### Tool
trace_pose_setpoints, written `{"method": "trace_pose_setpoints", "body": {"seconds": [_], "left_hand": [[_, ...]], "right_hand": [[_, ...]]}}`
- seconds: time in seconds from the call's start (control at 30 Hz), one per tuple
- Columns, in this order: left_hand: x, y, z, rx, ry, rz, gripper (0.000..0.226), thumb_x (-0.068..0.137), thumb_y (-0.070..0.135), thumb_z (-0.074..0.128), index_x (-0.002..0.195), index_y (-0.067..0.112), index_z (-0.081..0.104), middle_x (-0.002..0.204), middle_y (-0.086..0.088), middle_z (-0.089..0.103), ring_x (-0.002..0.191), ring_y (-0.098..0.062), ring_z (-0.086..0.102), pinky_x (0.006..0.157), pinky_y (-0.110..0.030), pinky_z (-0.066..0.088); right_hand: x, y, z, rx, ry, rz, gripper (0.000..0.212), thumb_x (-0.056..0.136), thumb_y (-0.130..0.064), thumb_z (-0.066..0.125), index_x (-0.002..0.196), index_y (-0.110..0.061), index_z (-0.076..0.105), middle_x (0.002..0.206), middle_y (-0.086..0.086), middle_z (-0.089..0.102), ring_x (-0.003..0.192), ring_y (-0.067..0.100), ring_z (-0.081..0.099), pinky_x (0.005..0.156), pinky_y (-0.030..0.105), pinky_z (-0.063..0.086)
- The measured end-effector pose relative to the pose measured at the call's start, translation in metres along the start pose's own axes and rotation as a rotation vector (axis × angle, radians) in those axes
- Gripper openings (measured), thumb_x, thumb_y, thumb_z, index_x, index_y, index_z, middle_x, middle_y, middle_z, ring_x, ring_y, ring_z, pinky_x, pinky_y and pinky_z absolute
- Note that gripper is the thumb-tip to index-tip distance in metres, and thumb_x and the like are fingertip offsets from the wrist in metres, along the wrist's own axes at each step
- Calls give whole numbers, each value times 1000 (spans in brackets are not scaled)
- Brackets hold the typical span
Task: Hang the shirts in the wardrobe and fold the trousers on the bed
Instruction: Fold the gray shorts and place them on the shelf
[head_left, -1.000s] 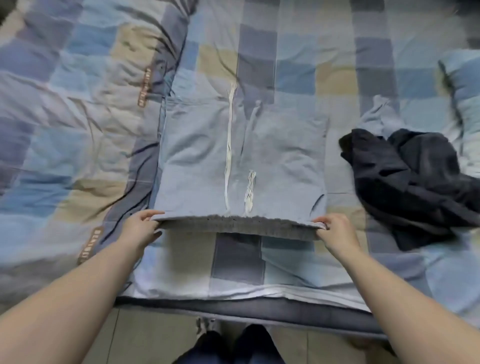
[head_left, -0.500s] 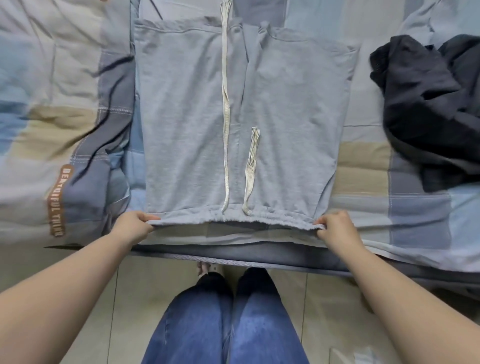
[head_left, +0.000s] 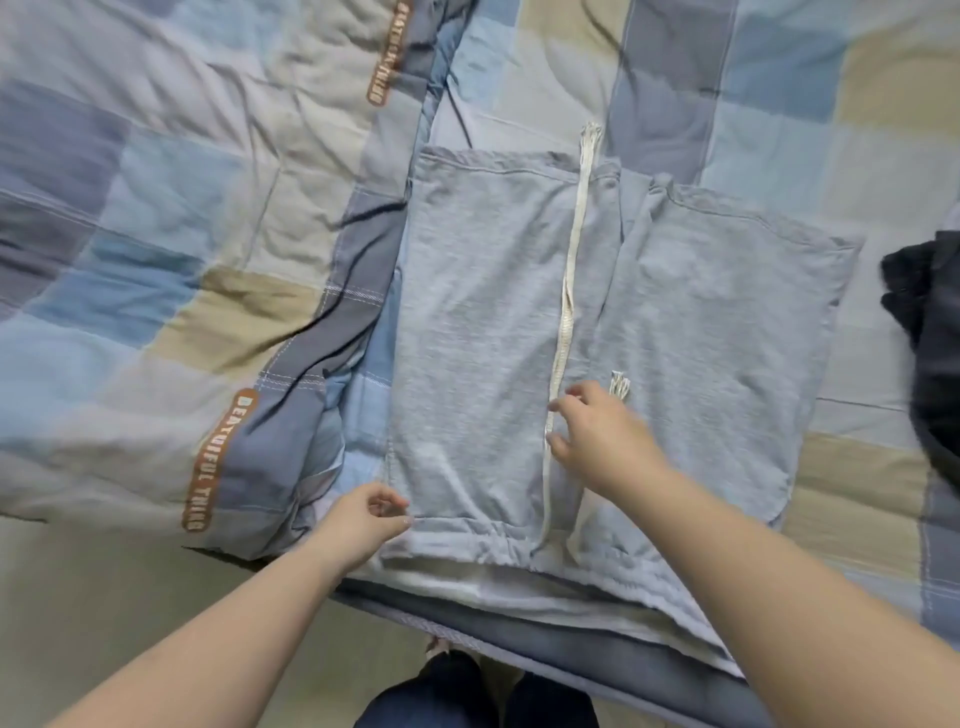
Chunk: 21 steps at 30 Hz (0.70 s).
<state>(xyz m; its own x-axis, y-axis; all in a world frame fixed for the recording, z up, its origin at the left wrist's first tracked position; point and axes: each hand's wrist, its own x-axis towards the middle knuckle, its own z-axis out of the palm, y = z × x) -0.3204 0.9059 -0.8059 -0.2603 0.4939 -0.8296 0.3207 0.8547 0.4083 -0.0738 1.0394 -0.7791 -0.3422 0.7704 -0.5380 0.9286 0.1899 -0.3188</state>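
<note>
The soft grey trousers are laid flat on the checked blue bed, ready for folding. The near left corner is pinched by the left hand. The white drawstring is reached for by the loosely spread right hand, likely to tidy it.

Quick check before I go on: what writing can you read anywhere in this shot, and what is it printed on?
"BEAUTIFUL THING": white letters on the nearer brown label sewn on the quilt, left of the grey trousers.
The farther brown label on the quilt bears the same kind of lettering, but it is too blurred to read for certain.
No writing shows on the trousers, the drawstring or the dark garment.
</note>
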Motion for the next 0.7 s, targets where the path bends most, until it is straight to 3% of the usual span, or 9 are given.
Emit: {"method": "trace_pose_setpoints", "body": {"seconds": [0.07, 0.2, 0.27, 0.37, 0.43, 0.5, 0.6, 0.7], "left_hand": [[3, -1, 3, 23, -29, 70, 18, 81, 4, 72, 85, 19, 63, 93, 2, 64, 88, -12, 57, 74, -13, 41], [15, -8, 3, 185, -27, 278, 30, 82, 12, 71, 109, 23, 66, 97, 8, 53, 85, 0, 49, 74, 1, 34], [16, -12, 6, 189, -19, 330, 41, 83, 14, 69, 121, 25, 61, 97, 9, 45, 83, 3, 46, 76, 1, 31], [19, -20, 11, 153, 2, 382, 50, 84, 20, 66, 130, 37, 53, 105, 9, 40, 93, 1, 48, 87, -5, 36], [20, -23, 14, 142, 9, 417, 54, 85, 26, 63, 132, 45, 47, 105, 20, 35, 93, 8, 46, 87, -8, 39], [17, -24, 17, 127, 9, 457, 54, 85, 29, 60, 134, 48, 44, 104, 34, 29, 92, 19, 41, 80, 0, 34], [9, -20, 24, 102, 6, 499, 56, 84, 33, 54, 136, 47, 41, 115, 38, 24, 101, 15, 41, 81, 0, 34], [-1, -9, 28, 104, -1, 534, 61, 83, 35, 50, 140, 46, 35, 141, 31, 18, 116, 6, 42, 95, -19, 42]], "right_hand": [[39, -37, -11, 49, 5, -41, 49, 93, -33, 51, 140, -20, 42, 148, 6, 31, 130, 27, 40, 100, 40, 40], [111, -109, -16, 70, -19, -87, 59, 93, -36, 51, 147, -32, 27, 157, 12, 11, 133, 36, 36, 100, 41, 38], [140, -132, -14, 65, -57, -90, 62, 93, -38, 51, 148, -37, 22, 159, 14, -2, 136, 38, 31, 101, 40, 37], [171, -154, -3, 29, -106, -63, 66, 92, -41, 54, 148, -38, 20, 157, 17, -13, 139, 41, 24, 107, 44, 33], [184, -162, 6, -40, -132, -37, 65, 92, -43, 54, 147, -40, 20, 157, 17, -17, 136, 43, 26, 106, 47, 36], [191, -164, 14, -108, -144, -12, 65, 92, -42, 54, 147, -40, 19, 157, 14, -18, 135, 43, 27, 104, 48, 38], [193, -164, 20, -181, -131, 23, 70, 93, -36, 54, 150, -28, 14, 158, 11, -15, 136, 38, 23, 101, 47, 38], [190, -160, 14, -111, -12, 26, 66, 94, -32, 53, 145, -5, 23, 159, 10, 2, 133, 35, 31, 96, 41, 39]]}}
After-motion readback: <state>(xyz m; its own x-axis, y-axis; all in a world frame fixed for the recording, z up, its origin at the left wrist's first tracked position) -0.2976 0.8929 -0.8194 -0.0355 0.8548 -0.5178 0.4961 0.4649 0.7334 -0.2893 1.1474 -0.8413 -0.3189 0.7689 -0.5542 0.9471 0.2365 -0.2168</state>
